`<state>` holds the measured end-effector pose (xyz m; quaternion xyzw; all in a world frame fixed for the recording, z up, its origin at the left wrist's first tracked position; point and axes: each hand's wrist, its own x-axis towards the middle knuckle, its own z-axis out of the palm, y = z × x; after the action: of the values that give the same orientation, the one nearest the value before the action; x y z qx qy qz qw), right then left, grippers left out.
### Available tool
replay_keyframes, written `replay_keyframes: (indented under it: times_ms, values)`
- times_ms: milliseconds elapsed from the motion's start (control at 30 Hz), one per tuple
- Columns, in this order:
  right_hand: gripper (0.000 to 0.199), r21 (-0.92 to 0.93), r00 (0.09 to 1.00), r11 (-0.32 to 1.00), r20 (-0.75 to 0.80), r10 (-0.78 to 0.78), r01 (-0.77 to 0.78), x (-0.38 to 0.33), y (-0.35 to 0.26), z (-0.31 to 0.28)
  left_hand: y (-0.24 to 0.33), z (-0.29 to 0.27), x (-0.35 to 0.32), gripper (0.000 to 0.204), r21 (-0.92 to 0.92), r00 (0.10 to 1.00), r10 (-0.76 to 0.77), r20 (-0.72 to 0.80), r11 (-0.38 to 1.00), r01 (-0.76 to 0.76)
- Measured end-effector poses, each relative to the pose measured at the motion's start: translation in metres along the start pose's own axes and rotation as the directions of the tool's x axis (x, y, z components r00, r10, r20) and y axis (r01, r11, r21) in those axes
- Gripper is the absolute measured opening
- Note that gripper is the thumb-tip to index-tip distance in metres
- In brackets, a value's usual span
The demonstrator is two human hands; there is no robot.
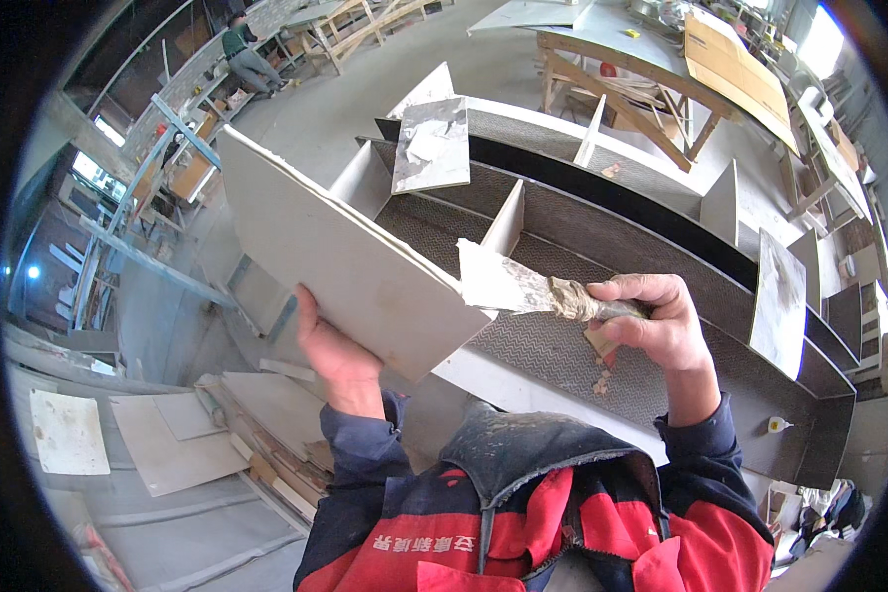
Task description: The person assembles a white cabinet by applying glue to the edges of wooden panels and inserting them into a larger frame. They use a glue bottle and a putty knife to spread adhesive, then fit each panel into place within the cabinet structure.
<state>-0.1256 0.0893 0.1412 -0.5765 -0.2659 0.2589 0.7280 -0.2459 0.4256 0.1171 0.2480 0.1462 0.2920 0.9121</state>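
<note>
My left hand [337, 353] grips a large pale board [350, 261] by its lower edge and holds it up at a tilt. In my right hand [666, 321] is a putty knife [508, 280], its handle wrapped and crusted with dried material. The knife's whitish, smeared blade is at the board's right edge; whether it touches cannot be told. Behind them stands a long, curved, compartmented frame [651, 237] with dark textured inner surfaces. A grey marbled tile smeared with white [432, 148] lies across its far wall.
Another smeared tile [777, 304] leans on the frame's right part. A small white bottle [779, 424] is inside the frame's right end. Loose boards [173, 444] lie at lower left. Wooden worktables [612, 54] stand behind, and another person [247, 54] bends far off at upper left.
</note>
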Motion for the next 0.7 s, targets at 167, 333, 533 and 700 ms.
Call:
replay_keyframes:
  times_ms: [167,333,533,700]
  values:
    - [0.041,-0.076,1.0,0.997,-0.012,-0.008,0.007,0.008,0.005,0.001,-0.001,-0.005,0.009,0.057,0.027,0.994,0.062,-0.089,0.998,-0.059]
    - [0.04,-0.424,0.993,0.898,0.017,-0.119,0.115,0.023,0.003,-0.001,0.005,-0.022,0.023,0.058,-0.066,0.998,0.034,-0.045,0.997,-0.036]
    - [0.039,-0.672,0.959,0.74,-0.216,-0.181,-0.012,0.11,0.021,0.008,0.025,-0.061,0.036,0.059,-0.026,0.983,0.113,-0.145,0.993,-0.118]
    - [0.043,-0.829,0.957,0.548,-0.24,-0.163,-0.115,0.221,0.053,0.014,0.045,-0.097,0.053,0.062,-0.039,0.968,0.065,-0.242,0.996,-0.077]
